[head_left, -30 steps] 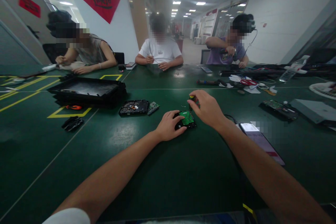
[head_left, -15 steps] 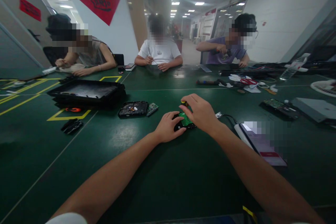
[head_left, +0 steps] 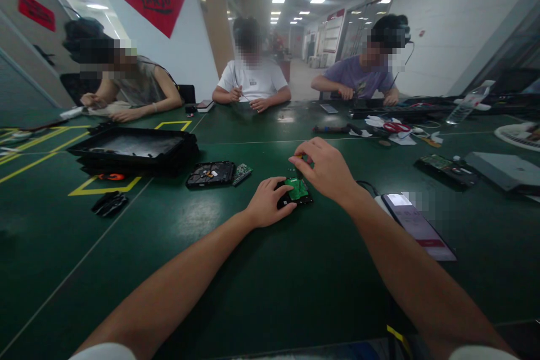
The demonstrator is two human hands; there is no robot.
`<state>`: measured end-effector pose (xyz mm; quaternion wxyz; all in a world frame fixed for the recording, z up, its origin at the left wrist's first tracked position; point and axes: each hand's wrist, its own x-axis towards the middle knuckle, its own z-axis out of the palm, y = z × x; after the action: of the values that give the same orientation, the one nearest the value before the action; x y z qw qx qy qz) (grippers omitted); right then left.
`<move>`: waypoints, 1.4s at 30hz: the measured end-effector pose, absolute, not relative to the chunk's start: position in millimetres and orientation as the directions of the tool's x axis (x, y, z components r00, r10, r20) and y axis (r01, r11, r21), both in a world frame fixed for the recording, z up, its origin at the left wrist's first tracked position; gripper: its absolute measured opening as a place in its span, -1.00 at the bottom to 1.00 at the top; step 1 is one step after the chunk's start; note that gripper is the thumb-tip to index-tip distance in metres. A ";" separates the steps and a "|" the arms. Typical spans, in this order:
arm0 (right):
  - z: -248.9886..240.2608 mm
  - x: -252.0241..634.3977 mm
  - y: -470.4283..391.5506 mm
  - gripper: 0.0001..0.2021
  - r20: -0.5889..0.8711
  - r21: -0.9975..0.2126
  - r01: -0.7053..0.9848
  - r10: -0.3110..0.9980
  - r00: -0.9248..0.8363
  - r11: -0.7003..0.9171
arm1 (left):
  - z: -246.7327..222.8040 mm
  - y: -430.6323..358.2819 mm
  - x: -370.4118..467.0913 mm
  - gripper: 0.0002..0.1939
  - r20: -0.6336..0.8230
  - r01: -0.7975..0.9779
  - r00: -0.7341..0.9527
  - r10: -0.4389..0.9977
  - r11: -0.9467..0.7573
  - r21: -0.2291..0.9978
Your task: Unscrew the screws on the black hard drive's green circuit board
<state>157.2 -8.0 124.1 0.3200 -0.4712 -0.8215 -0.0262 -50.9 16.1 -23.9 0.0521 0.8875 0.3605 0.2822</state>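
A black hard drive (head_left: 306,201) with a green circuit board (head_left: 296,192) lies flat on the table in front of me. My left hand (head_left: 270,202) grips its left side, thumb at the near edge and fingers over the far part. Above the board, my right hand (head_left: 325,171) pinches the handle of a small screwdriver (head_left: 300,180), whose thin shaft points down at the board. The fingers partly cover the handle, and whether the tip touches a screw is too small to tell. Tiny loose bits (head_left: 291,169) lie just beyond the drive.
Left of the drive are another opened drive (head_left: 211,174), a loose circuit board (head_left: 242,173) and stacked black trays (head_left: 135,146). A phone (head_left: 417,228) lies right, near a third drive (head_left: 445,170) and a grey box (head_left: 504,171). Several co-workers sit across the green table (head_left: 236,270).
My right hand has turned and shifted slightly, so the screwdriver's shaft now shows above the board. My left hand stays on the drive. The co-worker at right has lowered a hand toward the table.
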 end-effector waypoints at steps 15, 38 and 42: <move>122.9 162.4 -3.8 -0.91 0.610 -0.373 0.751 0.754 -0.243 0.544 | -23.7 16.1 -50.7 -0.44 0.462 0.612 0.583 0.669 -0.735 0.292; 119.0 166.8 1.5 -0.93 0.566 -0.433 0.723 0.786 -0.247 0.539 | -23.1 15.8 -51.1 -0.45 0.468 0.608 0.577 0.670 -0.734 0.301; 116.9 166.9 2.2 -0.93 0.562 -0.489 0.697 0.800 -0.208 0.525 | -23.5 16.4 -51.0 -0.44 0.466 0.606 0.583 0.666 -0.738 0.297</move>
<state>166.9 2.2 116.9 0.4031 -0.4833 -0.7745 0.0641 -51.0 16.4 -23.5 0.0526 0.8880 0.3583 0.2835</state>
